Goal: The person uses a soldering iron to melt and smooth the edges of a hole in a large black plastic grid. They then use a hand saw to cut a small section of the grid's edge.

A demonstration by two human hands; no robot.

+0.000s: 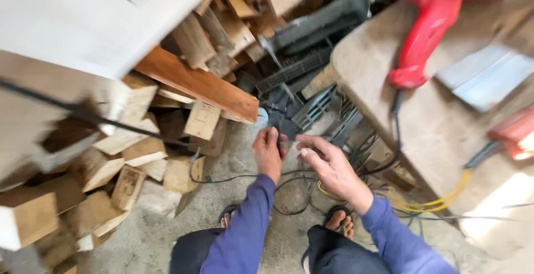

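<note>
Where the fingertips of both hands meet, just below the dark plastic crates, a small dark object (280, 139) is pinched between them — too blurred to name, though it looks like a short stub or plug standing roughly upright, its long axis running away from the person toward the pile. The left hand (268, 154) curls around it with fingers bunched and thumb pressed in, apparently steadying it; the right hand (328, 165) comes in from the side with thumb and forefinger closed toward the same spot and the other fingers loosely bent, a grip that suits fine work rather than lifting. Thin black cables (289, 188) loop over the concrete floor (167, 229) beneath the wrists, and yellow wire (423, 203) trails off to the right under a worn wooden bench (389, 85) that carries a red power tool (428, 35). To the left lies a heap of cut wood blocks (139, 157) — stacked loosely, with a reddish plank (200, 85) angled across it. Blue sleeves and sandalled feet frame the bottom.
</note>
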